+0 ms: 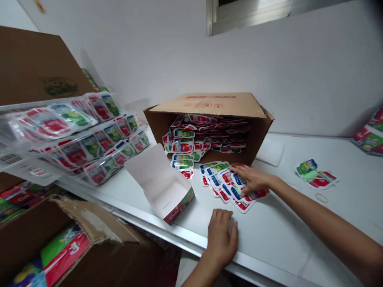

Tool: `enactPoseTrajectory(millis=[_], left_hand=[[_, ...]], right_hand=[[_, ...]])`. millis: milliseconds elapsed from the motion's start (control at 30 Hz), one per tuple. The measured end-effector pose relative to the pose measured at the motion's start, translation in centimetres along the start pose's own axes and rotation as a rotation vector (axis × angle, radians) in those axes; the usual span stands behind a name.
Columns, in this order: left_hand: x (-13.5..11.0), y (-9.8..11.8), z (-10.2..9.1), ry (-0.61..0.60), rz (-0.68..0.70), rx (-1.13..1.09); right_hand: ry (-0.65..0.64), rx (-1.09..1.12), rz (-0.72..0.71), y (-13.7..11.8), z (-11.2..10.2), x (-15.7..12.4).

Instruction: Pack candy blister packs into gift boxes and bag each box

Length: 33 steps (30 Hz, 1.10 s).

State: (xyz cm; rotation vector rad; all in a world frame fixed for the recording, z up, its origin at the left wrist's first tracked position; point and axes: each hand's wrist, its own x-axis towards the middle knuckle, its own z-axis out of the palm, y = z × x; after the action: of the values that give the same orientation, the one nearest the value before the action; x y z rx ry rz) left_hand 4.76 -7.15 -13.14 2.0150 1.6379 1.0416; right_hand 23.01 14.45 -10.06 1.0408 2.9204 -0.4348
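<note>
My right hand [253, 178] lies over a loose pile of flat candy packets [220, 181], fingers stretched out and touching the upper ones. The packets are red, blue and green with white edges. Near the table's front edge, my left hand [220, 237] is curled. A pale bit shows between its thumb and fingers, too small to name. Left of both hands stands an open display box [182, 207], white inside with a red and green front, its lid raised. Behind the pile, a cardboard carton [209, 104] on its side is stacked with similar packets [212, 135].
At the left, a rack holds rows of packets [103, 139]. Below it, an open carton [119, 239] contains printed boxes [67, 255]. On the right lie two packets with pale green sticks [314, 174] and a rubber band [321, 197]. A white wall [167, 52] stands behind the table.
</note>
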Motion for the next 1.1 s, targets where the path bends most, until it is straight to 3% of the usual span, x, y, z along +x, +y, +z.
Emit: enactPoseTrajectory(millis=[67,167,267,400,467,533,667,800,867,967,1100], left_hand=[[0.4,-0.1,0.5,-0.033,-0.016,0.030],[0.3,-0.5,0.9,-0.042,-0.049,0.009],[0.2,-0.7,1.3,0.052,-0.108,-0.098],[1.1,0.3,1.9,0.241,-0.258,-0.399],[1.8,1.0,1.8,0.244,-0.317,-0.648],[2.1,1.5,1.3,0.216,-0.339,-0.832],[1.5,1.1,-0.8,0.172,-0.177,-0.783],[-0.2,0.3,-2.7,0.070,-0.069,-0.735],[-0.9,0.2,-3.3,0.069,-0.001,-0.712],[-1.6,0.2,-4.2,0.009,0.091,-0.650],[-2.1,0.2,-4.6,-0.009,0.036,-0.574]], right_hand=[[-0.034,0.001,-0.027,-0.4,-0.3,0.8],[0.115,-0.062,-0.025,-0.9,-0.4,0.2],[0.250,-0.047,0.036,-1.4,0.1,-2.2],[0.523,0.272,0.203,-4.2,2.1,-5.6],[0.700,0.489,0.341,-6.6,3.7,-7.0],[0.784,0.684,0.393,-9.1,5.2,-8.0],[0.706,0.952,0.235,-11.6,6.8,-9.3],[0.431,1.047,0.039,-9.3,6.0,-9.1],[0.401,0.901,0.095,-7.4,5.5,-8.1],[0.340,0.442,0.178,-5.2,5.3,-6.1],[0.296,0.061,0.048,-4.5,6.3,-4.9]])
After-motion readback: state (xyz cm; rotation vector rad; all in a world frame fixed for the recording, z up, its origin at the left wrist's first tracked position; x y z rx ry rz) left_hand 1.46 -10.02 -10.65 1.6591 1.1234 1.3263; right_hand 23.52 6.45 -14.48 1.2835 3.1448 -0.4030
